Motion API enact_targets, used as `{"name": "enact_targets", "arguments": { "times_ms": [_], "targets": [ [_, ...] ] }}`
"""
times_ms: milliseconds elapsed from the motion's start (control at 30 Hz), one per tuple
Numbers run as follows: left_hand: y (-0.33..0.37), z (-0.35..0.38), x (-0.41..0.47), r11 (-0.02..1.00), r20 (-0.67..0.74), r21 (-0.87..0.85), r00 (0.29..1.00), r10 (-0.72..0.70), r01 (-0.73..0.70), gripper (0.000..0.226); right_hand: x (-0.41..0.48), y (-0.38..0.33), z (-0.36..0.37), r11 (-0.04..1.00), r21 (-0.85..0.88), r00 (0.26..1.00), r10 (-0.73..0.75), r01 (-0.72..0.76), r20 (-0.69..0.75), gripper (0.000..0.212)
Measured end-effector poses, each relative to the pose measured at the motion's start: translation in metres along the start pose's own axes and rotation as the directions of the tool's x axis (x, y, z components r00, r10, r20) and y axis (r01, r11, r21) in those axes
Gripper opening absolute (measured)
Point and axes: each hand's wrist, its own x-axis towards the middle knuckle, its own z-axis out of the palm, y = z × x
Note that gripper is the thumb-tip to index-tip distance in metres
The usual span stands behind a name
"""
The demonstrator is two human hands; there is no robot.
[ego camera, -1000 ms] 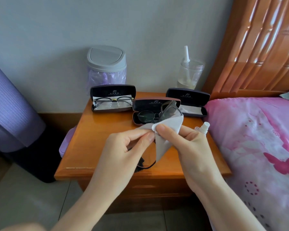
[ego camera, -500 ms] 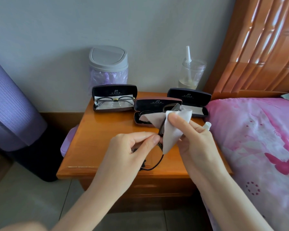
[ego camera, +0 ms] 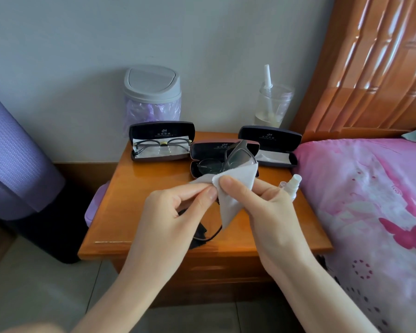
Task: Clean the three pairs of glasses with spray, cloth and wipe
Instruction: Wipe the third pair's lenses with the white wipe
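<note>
Above the wooden nightstand [ego camera: 135,193] I hold a dark-framed pair of glasses [ego camera: 238,155] upright. My left hand [ego camera: 168,219] pinches its frame near one lens. My right hand [ego camera: 262,207] pinches a grey cloth [ego camera: 233,188] folded over the lower lens; the upper lens sticks out above the cloth. The temples hang down below my hands. A second pair [ego camera: 162,146] lies in the open left case [ego camera: 161,140]. A third pair [ego camera: 208,164] lies in the open middle case [ego camera: 202,150]. The right case [ego camera: 270,145] is open with a white cloth inside. A small spray bottle [ego camera: 292,185] lies beside my right hand.
A grey swing-lid bin [ego camera: 151,92] with a purple liner and a clear jar [ego camera: 273,104] holding a white nozzle stand at the back by the wall. A pink bedspread [ego camera: 370,200] borders the nightstand on the right. A purple padded object [ego camera: 12,159] stands at left.
My right hand slid the cloth up along the glasses and then back down toward my left hand, so the upper lens shows again above the cloth.
</note>
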Motion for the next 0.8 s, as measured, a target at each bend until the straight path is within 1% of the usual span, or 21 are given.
{"name": "enact_targets", "arguments": {
  "times_ms": [67,200,333,433,533,600,700,800],
  "targets": [
    [0.0,0.0,0.0,1.0,-0.001,-0.001,1.0,-0.006,0.006,0.018,0.0,-0.001,-0.001,1.0,-0.025,1.0,-0.016,0.016,0.012,0.031],
    [0.003,0.0,0.0,1.0,0.012,0.0,1.0,-0.003,0.003,0.015,-0.001,-0.002,-0.003,0.999,-0.02,0.999,-0.025,0.026,0.021,0.028],
    [0.002,-0.002,0.001,1.0,0.015,0.02,1.0,0.021,-0.022,0.017,0.002,-0.002,0.0,1.0,0.007,1.0,-0.008,0.008,-0.02,0.029],
    [0.0,-0.001,0.001,0.999,0.001,0.027,1.0,0.016,-0.017,0.018,0.007,-0.007,0.001,0.998,0.068,0.999,0.003,0.0,-0.041,0.026],
    [0.001,0.0,0.0,1.0,0.0,0.025,1.0,0.012,-0.012,0.014,0.013,-0.014,0.0,0.987,0.163,0.998,0.017,-0.006,-0.068,0.032],
    [0.001,0.001,0.0,1.0,-0.009,0.013,1.0,0.009,-0.008,0.014,0.016,-0.016,-0.001,0.981,0.195,0.995,0.025,-0.006,-0.095,0.036],
    [0.0,0.002,-0.001,1.0,-0.036,0.008,0.999,-0.002,0.002,0.013,0.017,-0.014,-0.001,0.981,0.192,0.991,0.023,0.002,-0.129,0.041],
    [-0.001,0.003,-0.001,1.0,-0.058,-0.009,0.998,-0.009,0.008,0.013,0.012,-0.01,0.0,0.987,0.16,0.993,0.031,-0.012,-0.116,0.034]
  ]
}}
